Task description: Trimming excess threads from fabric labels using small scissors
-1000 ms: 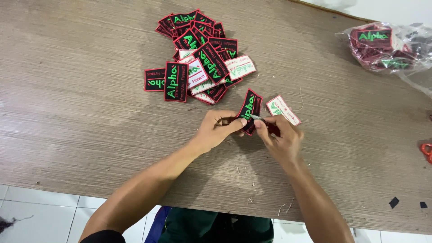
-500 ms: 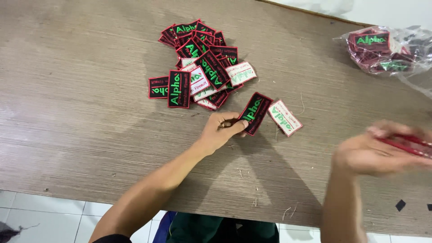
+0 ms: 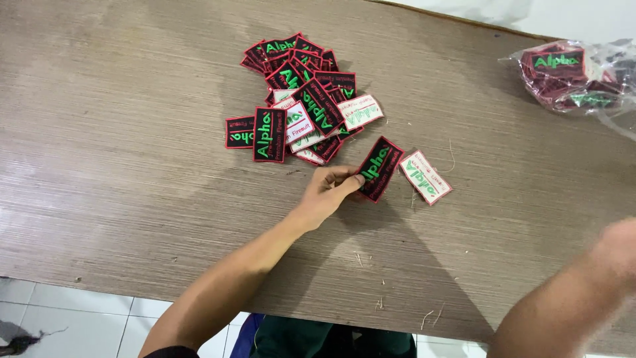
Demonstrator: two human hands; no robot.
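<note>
the left hand (image 3: pixel 328 189) reaches up and right from the bottom of the view, forearm bare and stretched across the desk (image 3: pixel 119 132). its fingers curl over, and the fingertips (image 3: pixel 356 179) press on the lower left edge of a black patch (image 3: pixel 379 168) with a red border and green letters. the grip is pinched on that edge, thumb and fingers together. the patch lies flat on the desk, tilted, just right of the pile (image 3: pixel 298 99) of like patches. just beside it on the right lies a white patch (image 3: pixel 426 177), face down, its edge near or touching the black one; i cannot tell which.

the right hand (image 3: pixel 619 242) sits at the far right edge, blurred and partly cut off, well apart from the patches. its forearm runs up from the bottom right. whether its grip is apart or together, i cannot tell.

a clear bag (image 3: pixel 576 76) of more patches lies at the top right corner. loose threads (image 3: pixel 381 303) lie scattered near the front edge of the desk.
</note>
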